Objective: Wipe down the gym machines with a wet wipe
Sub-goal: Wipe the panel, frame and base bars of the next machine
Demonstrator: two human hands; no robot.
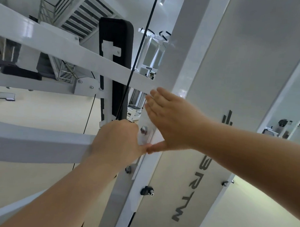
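Right hand [171, 121] flat, fingers spread, on upright [176, 62]; wipe not discernible. Left hand [116, 141] curled at bracket [145, 132], contents hidden. Suggest long overlapping strokes, firm pressure around bolt [143, 130].

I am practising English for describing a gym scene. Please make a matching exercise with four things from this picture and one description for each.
Things:
1. right hand
2. left hand
3. back pad
4. cable

Descriptions:
a. thin, black, running up out of view
b. flat on the white upright post
c. black, with a white bracket
d. closed at the end of the horizontal bar

Pairs: 1-b, 2-d, 3-c, 4-a
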